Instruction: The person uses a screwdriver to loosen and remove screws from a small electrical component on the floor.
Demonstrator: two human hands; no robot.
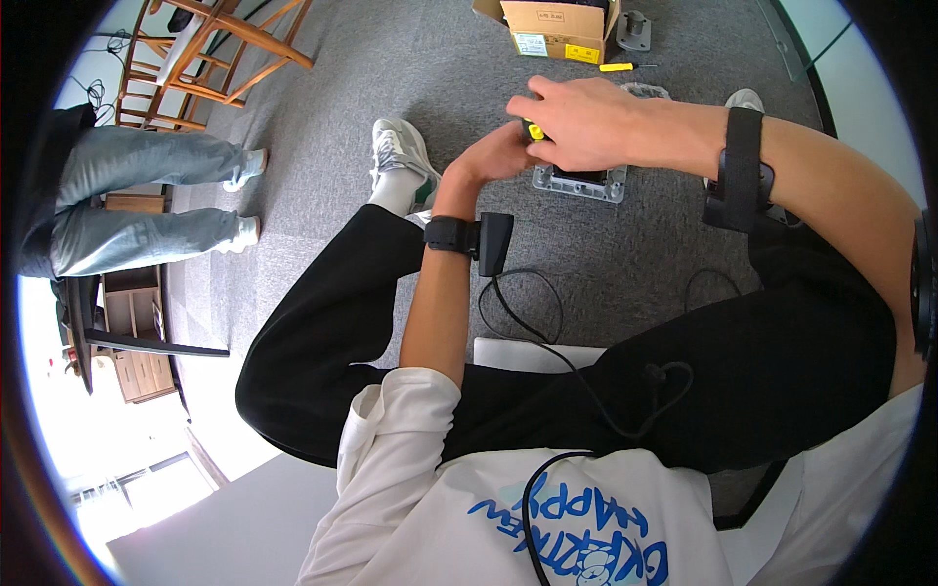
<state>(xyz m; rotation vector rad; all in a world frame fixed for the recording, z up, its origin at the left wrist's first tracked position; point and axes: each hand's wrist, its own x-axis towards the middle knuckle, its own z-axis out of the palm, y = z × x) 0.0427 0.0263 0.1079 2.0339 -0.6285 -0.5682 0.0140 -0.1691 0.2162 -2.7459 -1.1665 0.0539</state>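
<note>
In front of my crossed legs, both hands come together above the carpet. My right hand point(586, 122) reaches across from the right with its fingers curled about a yellow-and-black object point(534, 131), mostly hidden, whose kind I cannot make out. My left hand point(496, 154) meets it from the left, fingers bent and closed on the same object. Just below the hands lies a grey, squarish plate-like part point(608, 188) with holes along its edge and a dark middle, partly covered by my right hand.
Beyond my hands stand an open cardboard box point(552, 29), a grey metal bracket point(634, 37) and a yellow-handled screwdriver point(618, 67). A black cable point(562, 342) trails from my left wrist strap across my lap. At left are another person's legs point(147, 159) and a wooden chair point(256, 37).
</note>
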